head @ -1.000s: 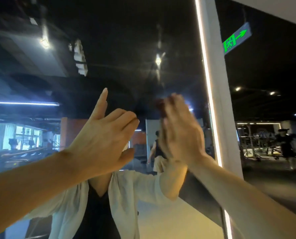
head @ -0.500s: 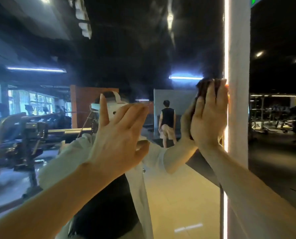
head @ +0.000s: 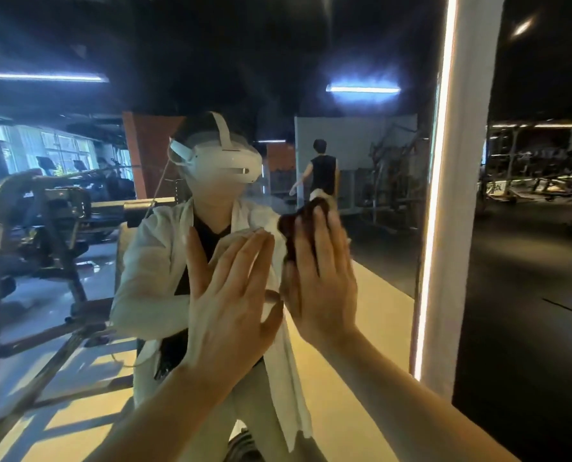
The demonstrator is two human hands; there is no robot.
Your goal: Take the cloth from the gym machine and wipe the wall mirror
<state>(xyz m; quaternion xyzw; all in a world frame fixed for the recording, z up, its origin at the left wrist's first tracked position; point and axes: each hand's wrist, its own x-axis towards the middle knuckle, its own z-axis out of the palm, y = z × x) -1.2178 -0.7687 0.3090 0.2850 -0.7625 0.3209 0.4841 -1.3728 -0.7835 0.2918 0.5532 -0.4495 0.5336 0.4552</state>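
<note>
The right hand point(head: 321, 278) presses the dark cloth point(head: 298, 225) flat-fingered against the wall mirror point(head: 378, 228); the left hand point(head: 231, 295) rests open alongside. Even palm pressure with overlapping strokes should prevent streaks.

arms: both bare to the elbow, no sleeves showing
headset point(head: 223, 161): white, strapped over the top, seen in reflection
shirt point(head: 148, 261): pale, loose, hanging open
top point(head: 208, 236): dark underneath

Dark maroon cloth point(head: 303, 225), white pillar point(head: 463, 195), white headset point(head: 226, 163) and shirt point(head: 151, 261) reflected.
</note>
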